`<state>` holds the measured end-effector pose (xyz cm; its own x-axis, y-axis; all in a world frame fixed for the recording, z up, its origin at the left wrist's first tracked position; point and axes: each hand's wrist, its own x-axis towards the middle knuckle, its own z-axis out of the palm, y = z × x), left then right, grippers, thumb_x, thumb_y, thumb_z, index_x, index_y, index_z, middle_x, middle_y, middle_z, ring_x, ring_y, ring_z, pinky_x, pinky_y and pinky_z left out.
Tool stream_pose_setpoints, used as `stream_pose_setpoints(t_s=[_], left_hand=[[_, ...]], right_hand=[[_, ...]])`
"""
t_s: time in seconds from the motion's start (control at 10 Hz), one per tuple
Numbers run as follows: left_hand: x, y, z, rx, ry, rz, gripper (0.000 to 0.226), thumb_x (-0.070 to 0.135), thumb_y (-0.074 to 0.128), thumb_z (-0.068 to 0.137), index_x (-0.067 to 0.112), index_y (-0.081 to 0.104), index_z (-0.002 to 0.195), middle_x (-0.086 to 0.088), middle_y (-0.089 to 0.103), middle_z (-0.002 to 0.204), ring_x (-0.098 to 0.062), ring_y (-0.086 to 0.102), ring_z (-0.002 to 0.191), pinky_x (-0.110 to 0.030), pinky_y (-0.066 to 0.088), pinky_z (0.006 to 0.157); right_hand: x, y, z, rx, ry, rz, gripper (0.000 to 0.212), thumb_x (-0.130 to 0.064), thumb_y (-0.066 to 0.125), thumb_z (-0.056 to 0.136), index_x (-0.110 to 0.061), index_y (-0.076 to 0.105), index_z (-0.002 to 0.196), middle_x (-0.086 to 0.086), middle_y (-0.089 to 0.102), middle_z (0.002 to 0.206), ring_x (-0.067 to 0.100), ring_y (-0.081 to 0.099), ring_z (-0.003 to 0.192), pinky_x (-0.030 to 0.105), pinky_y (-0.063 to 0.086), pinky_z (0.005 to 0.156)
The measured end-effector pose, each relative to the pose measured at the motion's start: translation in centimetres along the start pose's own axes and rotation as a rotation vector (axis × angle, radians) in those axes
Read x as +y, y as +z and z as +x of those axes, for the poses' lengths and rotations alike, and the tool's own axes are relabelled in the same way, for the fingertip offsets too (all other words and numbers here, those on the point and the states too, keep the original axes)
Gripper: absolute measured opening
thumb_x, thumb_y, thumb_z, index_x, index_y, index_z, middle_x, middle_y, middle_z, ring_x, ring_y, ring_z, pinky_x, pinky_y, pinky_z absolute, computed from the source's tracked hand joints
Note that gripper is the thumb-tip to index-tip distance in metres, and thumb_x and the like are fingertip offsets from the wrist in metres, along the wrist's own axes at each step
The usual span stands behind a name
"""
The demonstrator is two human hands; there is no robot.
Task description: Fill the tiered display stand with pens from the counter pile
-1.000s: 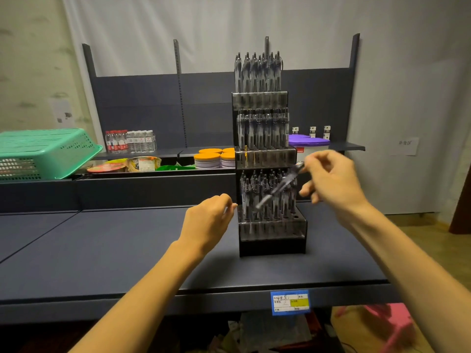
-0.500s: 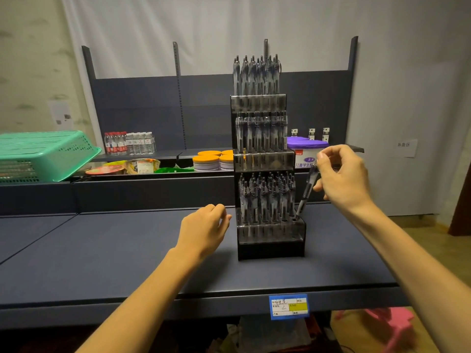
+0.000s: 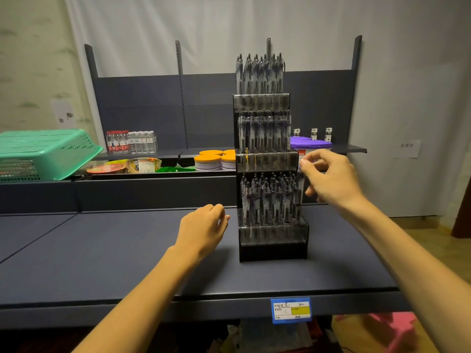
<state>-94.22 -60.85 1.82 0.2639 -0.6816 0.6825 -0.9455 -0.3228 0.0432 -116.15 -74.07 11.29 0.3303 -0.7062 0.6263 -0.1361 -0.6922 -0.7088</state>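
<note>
The right hand (image 3: pixel 331 179) has its grip pinched on the top of a pen (image 3: pixel 300 192) standing near upright at the right end of the bottom tier of the display stand (image 3: pixel 272 248), its tip down among the slots. The left hand (image 3: pixel 204 230) hovers loosely curled just left of the stand, holding nothing. All three tiers look packed with pens, and no pile shows on the worktop (image 3: pixel 102 250), so I judge the filling nearly done, with this pen left to seat.
</note>
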Motion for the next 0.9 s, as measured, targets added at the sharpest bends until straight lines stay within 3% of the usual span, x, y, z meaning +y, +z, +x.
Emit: stream_pose_setpoints(t_s=[0.1, 0.2, 0.3, 0.6, 0.7, 0.8, 0.9], left_hand=[[0.1, -0.1, 0.2, -0.021, -0.004, 0.002, 0.028, 0.040, 0.046, 0.096, 0.015, 0.058, 0.092, 0.000, 0.062, 0.085, -0.019, 0.057, 0.072, -0.028, 0.045, 0.060], [0.0, -0.1, 0.3, -0.023, -0.001, -0.013, 0.027, 0.040, 0.047, 0.096, 0.016, 0.058, 0.092, 0.000, 0.062, 0.085, -0.019, 0.057, 0.071, -0.029, 0.048, 0.061], [-0.1, -0.3, 0.4, -0.028, -0.003, -0.024, 0.027, 0.039, 0.047, 0.096, 0.015, 0.058, 0.092, -0.001, 0.062, 0.084, -0.019, 0.057, 0.071, -0.032, 0.051, 0.062], [0.1, -0.4, 1.1, -0.047, 0.009, 0.004, 0.027, 0.041, 0.044, 0.097, 0.016, 0.056, 0.093, 0.000, 0.062, 0.085, -0.017, 0.057, 0.071, -0.030, 0.052, 0.062], [0.2, -0.7, 1.3, -0.054, 0.007, 0.021, 0.027, 0.041, 0.044, 0.097, 0.017, 0.055, 0.094, 0.001, 0.061, 0.086, -0.015, 0.054, 0.070, -0.025, 0.045, 0.058], [0.1, -1.0, 1.6, -0.043, 0.011, 0.029, 0.027, 0.041, 0.044, 0.097, 0.017, 0.055, 0.093, 0.001, 0.062, 0.086, -0.017, 0.056, 0.071, -0.028, 0.049, 0.059], [0.2, -0.9, 2.1, -0.054, -0.007, 0.029, 0.026, 0.041, 0.044, 0.097, 0.017, 0.055, 0.095, 0.001, 0.062, 0.087, -0.017, 0.056, 0.072, -0.027, 0.046, 0.059]], right_hand=[[-0.1, 0.8, -0.3, -0.102, 0.072, -0.031, 0.008, -0.018, 0.062, 0.091, -0.018, 0.066, 0.083, 0.001, 0.068, 0.074, 0.013, 0.064, 0.045, 0.018, 0.045, 0.039], [0.4, 1.1, -0.3, -0.065, 0.080, -0.192, 0.009, -0.023, 0.064, 0.087, -0.022, 0.066, 0.079, 0.001, 0.070, 0.076, 0.019, 0.068, 0.061, 0.038, 0.059, 0.061], [1.0, 1.1, -0.4, -0.098, 0.108, -0.222, 0.009, -0.024, 0.062, 0.088, -0.021, 0.065, 0.080, 0.002, 0.070, 0.072, 0.019, 0.068, 0.062, 0.045, 0.060, 0.070], [1.2, 0.7, -0.7, -0.059, 0.056, -0.216, 0.008, -0.030, 0.063, 0.088, -0.022, 0.064, 0.087, -0.001, 0.068, 0.080, 0.021, 0.066, 0.070, 0.046, 0.059, 0.069], [1.1, 0.5, -0.8, -0.064, 0.028, -0.232, 0.010, -0.033, 0.062, 0.089, -0.023, 0.063, 0.087, -0.003, 0.067, 0.080, 0.021, 0.066, 0.072, 0.043, 0.059, 0.068], [0.8, 0.2, -0.9, -0.038, -0.082, -0.436, 0.016, -0.035, 0.057, 0.092, -0.021, 0.062, 0.093, -0.002, 0.066, 0.085, 0.020, 0.061, 0.079, 0.030, 0.047, 0.067], [0.8, -0.5, -1.2, 0.014, -0.258, -0.728, 0.023, -0.035, 0.050, 0.096, -0.015, 0.059, 0.102, 0.005, 0.063, 0.092, 0.028, 0.059, 0.080, 0.030, 0.042, 0.063]])
